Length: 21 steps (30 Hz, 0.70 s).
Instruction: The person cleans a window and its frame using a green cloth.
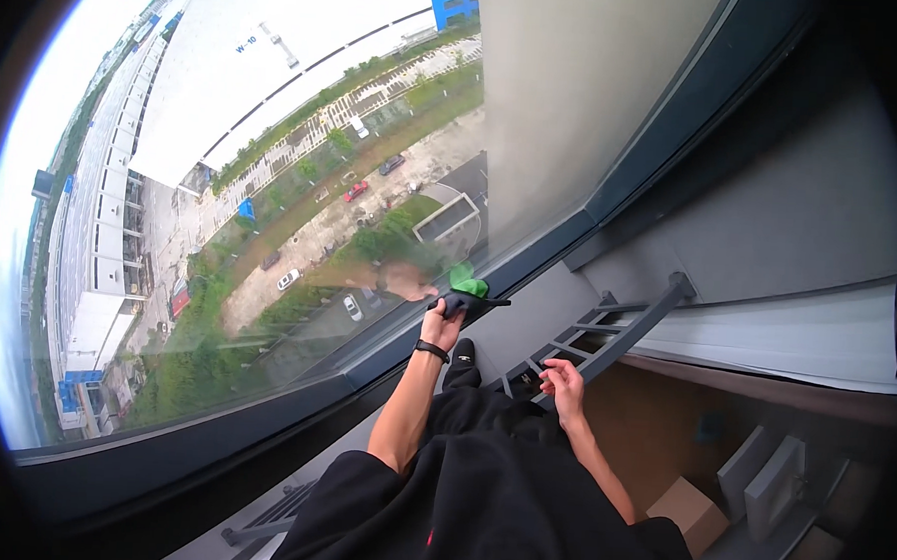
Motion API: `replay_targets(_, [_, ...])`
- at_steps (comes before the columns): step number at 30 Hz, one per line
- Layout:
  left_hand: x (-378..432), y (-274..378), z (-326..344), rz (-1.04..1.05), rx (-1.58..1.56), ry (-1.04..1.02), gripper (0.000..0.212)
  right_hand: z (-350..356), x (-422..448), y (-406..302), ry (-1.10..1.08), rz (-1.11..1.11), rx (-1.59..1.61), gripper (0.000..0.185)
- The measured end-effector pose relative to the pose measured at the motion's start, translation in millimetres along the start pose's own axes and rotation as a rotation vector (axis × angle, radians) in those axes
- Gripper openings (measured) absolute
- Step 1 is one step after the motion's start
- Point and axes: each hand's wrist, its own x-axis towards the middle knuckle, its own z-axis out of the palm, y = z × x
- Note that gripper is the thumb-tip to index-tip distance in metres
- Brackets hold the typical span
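My left hand (444, 319), with a black band on the wrist, is closed around a dark object (459, 303) with a thin black end sticking out to the right. A bright green piece (469, 284) rises from that object, close to the window's lower frame; what the whole thing is cannot be made out. Beyond it stands the large window pane (391, 225), with faint reflections in the glass. My right hand (564, 384) hovers over or beside the rail of a grey metal ladder (619, 336). Its fingers are apart and half bent; I cannot tell whether they touch the rail.
My shoe (463, 351) rests on a grey surface (491, 342) by the window. Behind the ladder runs white bedding or fabric (761, 339). Far below lie a brown floor (638, 408), a cardboard box (687, 512) and grey panels (773, 486). Another grey metal railing (269, 516) is at lower left.
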Motion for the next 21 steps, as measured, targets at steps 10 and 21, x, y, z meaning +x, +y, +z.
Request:
replay_targets(10, [-126,-5,114,0.067,0.271,-0.625,0.031,44,9,-66,-0.357,-0.007,0.074,0.037])
replay_targets(21, [-195,11,59,0.211,0.459,-0.355,0.046,108,-2,-98,-0.365,-0.142,0.147,0.033])
